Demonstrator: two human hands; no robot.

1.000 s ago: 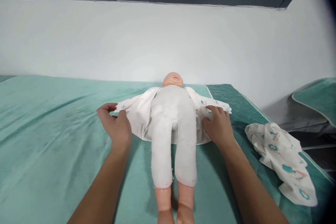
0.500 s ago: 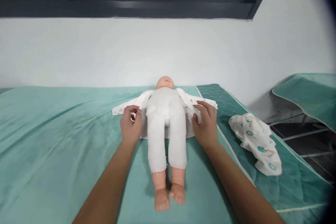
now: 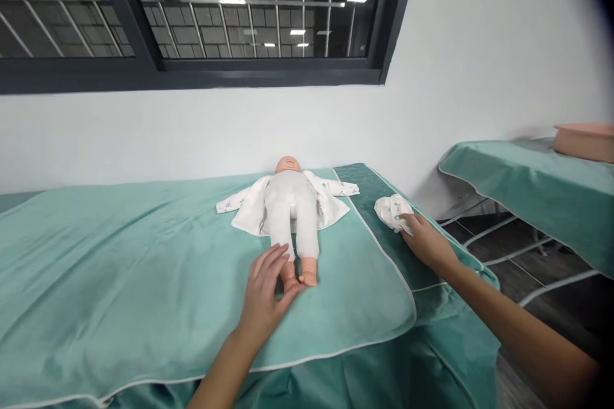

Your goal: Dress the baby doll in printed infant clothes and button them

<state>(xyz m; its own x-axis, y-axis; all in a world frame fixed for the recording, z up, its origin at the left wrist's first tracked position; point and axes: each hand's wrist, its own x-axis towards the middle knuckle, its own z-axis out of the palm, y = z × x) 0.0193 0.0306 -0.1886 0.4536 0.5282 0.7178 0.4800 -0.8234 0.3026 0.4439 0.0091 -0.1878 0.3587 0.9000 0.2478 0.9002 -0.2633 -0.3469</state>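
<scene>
patterned cloth (image 3: 389, 209) at right fingers (image 3: 409, 220), cannot tell if gripped; left fingers (image 3: 268, 260) parted near feet of doll (image 3: 290, 198).

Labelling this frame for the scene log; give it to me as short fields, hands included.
doll: face up, legs toward camera
jacket: open, spread under doll
left hand: open by doll's lower legs; contact unclear
right hand: fingers at printed cloth's edge; grip unclear
printed cloth: bunched, on darker green cover
darker green cover: right of doll
pink container: far right, on another green-covered surface
background: white wall, barred window
</scene>
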